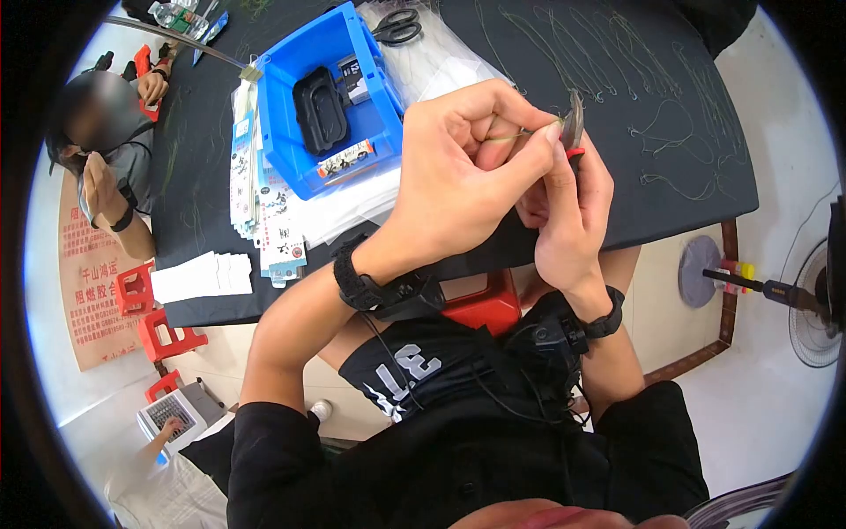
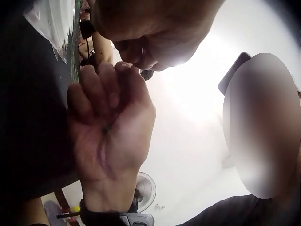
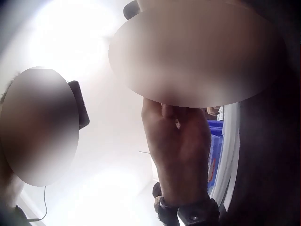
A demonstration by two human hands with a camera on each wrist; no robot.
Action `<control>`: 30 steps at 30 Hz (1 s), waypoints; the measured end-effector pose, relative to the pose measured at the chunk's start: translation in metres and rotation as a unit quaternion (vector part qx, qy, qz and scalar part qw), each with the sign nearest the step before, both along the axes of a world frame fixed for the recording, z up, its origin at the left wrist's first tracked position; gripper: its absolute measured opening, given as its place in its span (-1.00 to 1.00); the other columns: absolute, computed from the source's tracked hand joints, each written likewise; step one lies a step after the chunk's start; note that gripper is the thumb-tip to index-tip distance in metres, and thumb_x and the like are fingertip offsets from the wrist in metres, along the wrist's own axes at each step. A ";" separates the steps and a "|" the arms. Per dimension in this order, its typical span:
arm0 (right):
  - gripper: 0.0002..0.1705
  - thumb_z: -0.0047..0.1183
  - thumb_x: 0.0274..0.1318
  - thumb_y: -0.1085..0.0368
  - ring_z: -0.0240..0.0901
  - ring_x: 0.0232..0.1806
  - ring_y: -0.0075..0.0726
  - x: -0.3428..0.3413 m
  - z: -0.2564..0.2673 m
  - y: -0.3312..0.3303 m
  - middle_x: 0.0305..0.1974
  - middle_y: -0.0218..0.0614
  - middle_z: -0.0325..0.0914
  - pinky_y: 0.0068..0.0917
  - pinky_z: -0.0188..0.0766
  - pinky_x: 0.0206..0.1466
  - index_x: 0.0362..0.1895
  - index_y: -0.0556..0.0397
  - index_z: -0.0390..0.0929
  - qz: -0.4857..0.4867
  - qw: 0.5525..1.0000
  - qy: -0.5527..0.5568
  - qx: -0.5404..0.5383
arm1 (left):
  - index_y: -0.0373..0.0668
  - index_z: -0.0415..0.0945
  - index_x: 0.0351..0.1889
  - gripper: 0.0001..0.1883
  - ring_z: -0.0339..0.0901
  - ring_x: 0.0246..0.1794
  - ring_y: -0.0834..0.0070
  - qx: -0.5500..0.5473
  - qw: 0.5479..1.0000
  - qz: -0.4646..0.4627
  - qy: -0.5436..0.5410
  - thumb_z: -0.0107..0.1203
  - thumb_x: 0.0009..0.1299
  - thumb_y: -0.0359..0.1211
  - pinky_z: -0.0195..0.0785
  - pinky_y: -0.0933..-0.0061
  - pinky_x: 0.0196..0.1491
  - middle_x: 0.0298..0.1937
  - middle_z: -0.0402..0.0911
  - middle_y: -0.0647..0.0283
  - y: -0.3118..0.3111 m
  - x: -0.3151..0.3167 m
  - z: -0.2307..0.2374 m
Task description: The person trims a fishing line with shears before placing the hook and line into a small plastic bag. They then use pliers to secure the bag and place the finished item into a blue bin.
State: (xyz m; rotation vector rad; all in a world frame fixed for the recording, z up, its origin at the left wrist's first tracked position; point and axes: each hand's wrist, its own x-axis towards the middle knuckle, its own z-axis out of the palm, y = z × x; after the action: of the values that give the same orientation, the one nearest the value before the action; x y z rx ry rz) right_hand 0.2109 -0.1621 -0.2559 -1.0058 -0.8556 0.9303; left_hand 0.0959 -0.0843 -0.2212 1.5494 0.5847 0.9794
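Between thumb and fingertip, the left hand point(image 1: 463, 172) pinches a thin yellow-green line point(image 1: 504, 137), its other fingers curled. Close against it, the right hand point(image 1: 573, 207) holds small pliers or cutters point(image 1: 575, 122) with a red handle, metal jaws pointing up beside the left fingertips. The line's end near the jaws is too small to make out. In the left wrist view, the left hand point(image 2: 160, 28) is above the right hand point(image 2: 113, 127), whose fingers are curled. The left hand point(image 3: 176, 150) also appears in the right wrist view, its fingers covered by a blurred patch.
A blue bin point(image 1: 286, 132) holds a black tray point(image 1: 321, 110) and small boxes. Around it are printed packets point(image 1: 280, 225), plastic bags and black scissors point(image 1: 398, 26). Looped lines point(image 1: 674, 128) lie on the black tabletop point(image 1: 634, 198). Another person sits at left; a fan point(image 1: 812, 322) stands right.
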 end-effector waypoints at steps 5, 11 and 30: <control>-0.75 -0.11 0.58 0.24 0.08 -0.60 -0.85 0.001 0.004 0.000 -0.54 -0.69 0.29 -0.72 -0.05 -0.58 0.07 0.15 0.50 0.019 0.999 0.031 -0.009 | -0.38 0.63 -0.18 -0.92 0.23 -0.66 0.88 -0.006 1.000 0.008 -0.005 0.24 0.47 -0.52 0.00 0.71 -0.58 -0.64 0.31 0.61 -0.001 0.003 -0.003; -0.74 -0.10 0.59 0.22 0.05 -0.64 -0.86 0.001 0.004 0.003 -0.56 -0.70 0.29 -0.73 -0.08 -0.63 0.09 0.12 0.50 0.035 0.998 0.050 -0.015 | -0.39 0.62 -0.18 -0.92 0.22 -0.66 0.88 -0.022 0.999 0.020 -0.016 0.22 0.48 -0.51 -0.01 0.71 -0.58 -0.64 0.32 0.60 -0.003 0.004 -0.004; -0.75 -0.11 0.59 0.12 0.05 -0.70 -0.81 -0.004 0.006 0.009 -0.63 -0.70 0.20 -0.70 -0.07 -0.71 -0.21 -0.09 0.43 0.052 0.989 0.125 -0.060 | -0.38 0.57 -0.17 -0.91 0.25 -0.62 0.86 -0.072 0.997 0.016 -0.018 0.17 0.53 -0.50 0.02 0.67 -0.57 -0.59 0.38 0.57 -0.006 0.005 0.008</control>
State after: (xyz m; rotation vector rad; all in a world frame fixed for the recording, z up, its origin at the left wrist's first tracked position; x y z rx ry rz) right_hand 0.2071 -0.1526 -0.2498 -0.9300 -0.6523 1.1811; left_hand 0.1006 -0.0904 -0.2131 1.3957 0.6434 0.9663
